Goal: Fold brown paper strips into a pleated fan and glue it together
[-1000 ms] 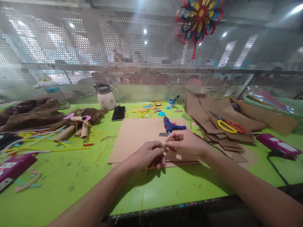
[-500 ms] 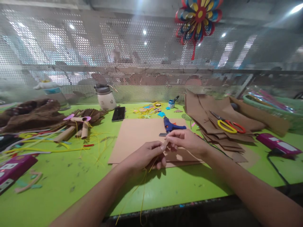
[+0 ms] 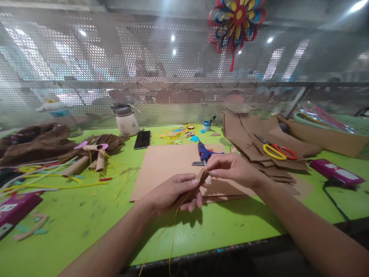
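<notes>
My left hand (image 3: 178, 192) is closed around a narrow folded strip of brown paper (image 3: 202, 177), tilted up to the right. A thin yellow string (image 3: 173, 231) hangs from it past the table's front edge. My right hand (image 3: 230, 169) has its thumb and fingers pinched at the upper end of the folded paper; whether it grips the paper itself is partly hidden. Just behind the hands lies a blue glue gun (image 3: 204, 152), partly covered by my right hand. Beneath them are sheets of tan cardboard (image 3: 161, 165).
Scissors (image 3: 278, 151) rest on stacked brown paper (image 3: 242, 130) at right. A purple device (image 3: 336, 172) with a cord sits nearby. A phone (image 3: 142, 139), a jug (image 3: 126, 120) and paper tubes (image 3: 100, 159) stand or lie at left. A paint jar (image 3: 206, 125) is behind.
My right hand has shifted slightly up and right, away from my left hand. More of the folded brown paper shows between them. The whole view has moved a little.
</notes>
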`<state>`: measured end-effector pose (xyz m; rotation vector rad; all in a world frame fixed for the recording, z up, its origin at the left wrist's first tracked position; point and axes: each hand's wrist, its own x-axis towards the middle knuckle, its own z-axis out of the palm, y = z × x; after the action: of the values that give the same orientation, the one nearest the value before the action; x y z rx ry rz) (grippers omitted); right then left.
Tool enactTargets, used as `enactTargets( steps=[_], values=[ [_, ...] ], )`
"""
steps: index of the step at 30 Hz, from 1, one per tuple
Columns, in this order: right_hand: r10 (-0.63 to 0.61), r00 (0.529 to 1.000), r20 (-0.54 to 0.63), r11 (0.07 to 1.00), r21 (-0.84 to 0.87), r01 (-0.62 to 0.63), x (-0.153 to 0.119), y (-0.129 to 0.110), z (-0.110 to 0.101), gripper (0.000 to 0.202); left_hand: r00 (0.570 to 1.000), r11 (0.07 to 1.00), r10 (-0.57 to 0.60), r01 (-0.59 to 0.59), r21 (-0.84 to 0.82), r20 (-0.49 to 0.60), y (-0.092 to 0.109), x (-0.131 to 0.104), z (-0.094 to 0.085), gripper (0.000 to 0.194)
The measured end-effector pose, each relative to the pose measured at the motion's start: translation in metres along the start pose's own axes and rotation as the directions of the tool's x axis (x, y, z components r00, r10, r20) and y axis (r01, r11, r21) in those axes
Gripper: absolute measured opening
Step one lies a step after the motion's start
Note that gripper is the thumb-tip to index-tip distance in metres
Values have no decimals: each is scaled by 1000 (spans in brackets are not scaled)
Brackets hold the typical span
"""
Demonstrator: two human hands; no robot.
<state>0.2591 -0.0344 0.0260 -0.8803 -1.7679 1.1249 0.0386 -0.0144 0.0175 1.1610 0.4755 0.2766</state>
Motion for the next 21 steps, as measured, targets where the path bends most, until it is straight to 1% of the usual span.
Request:
enactTargets(
  steps=[4,7,11,14,17,21],
  values=[
    [-3,1000,31,999,-34,4,0,-1,-5,14,1000,1000,-11,11,24,1,-1,0,-1,28],
    [-29,998,51,996,-84,33,-1,-2,-7,12,1000,999,-19,19,33,3,-3,1,-1,29],
    [-92,996,17,965,-246,94,-2,-6,-6,11,1000,999,-22,22,27,1,-4,1,-1,30],
    [-114,993,-6,935,-339,105,-3,-8,-4,10,1000,1000,-21,21,19,16,-3,1,-1,31],
    [-97,995,-38,937,-341,78,-2,-9,0,10,1000,999,-23,22,29,17,-2,1,0,31],
    [-36,996,-80,954,-301,10,0,-7,5,12,1000,999,-10,11,41,-8,-2,2,1,29]
  ],
)
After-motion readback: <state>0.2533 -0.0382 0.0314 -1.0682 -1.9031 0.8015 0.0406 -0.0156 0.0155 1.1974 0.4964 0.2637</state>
